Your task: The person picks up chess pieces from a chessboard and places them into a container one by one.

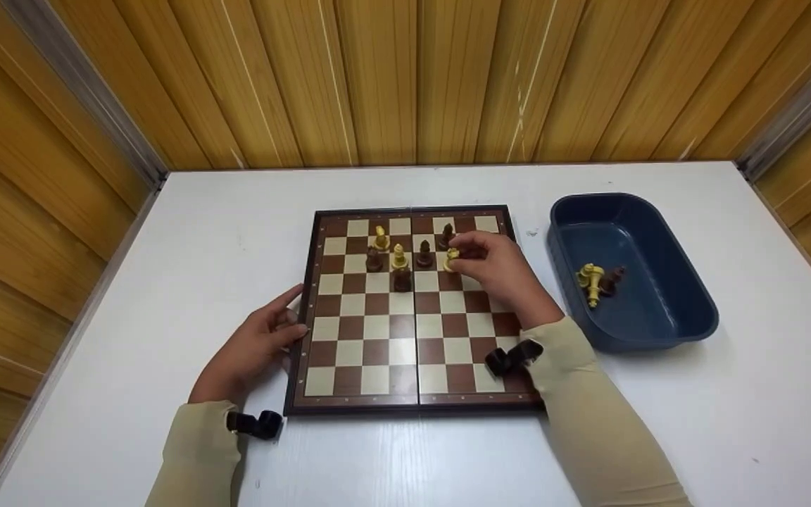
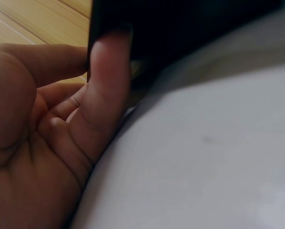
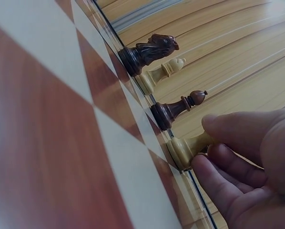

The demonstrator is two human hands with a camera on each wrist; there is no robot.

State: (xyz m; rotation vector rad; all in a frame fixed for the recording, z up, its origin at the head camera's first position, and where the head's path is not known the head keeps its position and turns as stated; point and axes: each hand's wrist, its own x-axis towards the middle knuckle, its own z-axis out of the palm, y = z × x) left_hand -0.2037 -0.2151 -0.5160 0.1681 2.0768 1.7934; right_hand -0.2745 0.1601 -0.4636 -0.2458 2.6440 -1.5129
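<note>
In the head view, the chessboard [image 1: 377, 327] lies flat on the white table [image 1: 124, 296], and the table surface shows along its left, near and far edges. On the right, a strip of table separates the board from a blue tub [image 1: 631, 246], where pale chess pieces [image 1: 593, 285] and a dark piece lie. The right forearm covers part of the right edge. The left hand [image 1: 258, 345] is at the left edge, its thumb and forefinger spread apart and touching the rim. The right hand [image 1: 500, 264] pinches a pale crowned piece [image 1: 452, 259] between thumb and fingers, upright over the board's far right part. A dark bishop [image 1: 424, 254] stands just left of it; a dark piece [image 1: 446, 236] stands just behind it.

In the left wrist view, the thumb and forefinger touch the dark side of the board, and the other fingers are bent; beside them the white table extends to the right.

In the right wrist view, the pale piece is held by its upper part at the fingertips, with its base at the board surface; full contact I cannot tell. The dark bishop stands near the fingers, then a pale bishop [image 3: 157, 78] and a dark knight [image 3: 149, 52] follow in a row.
</note>
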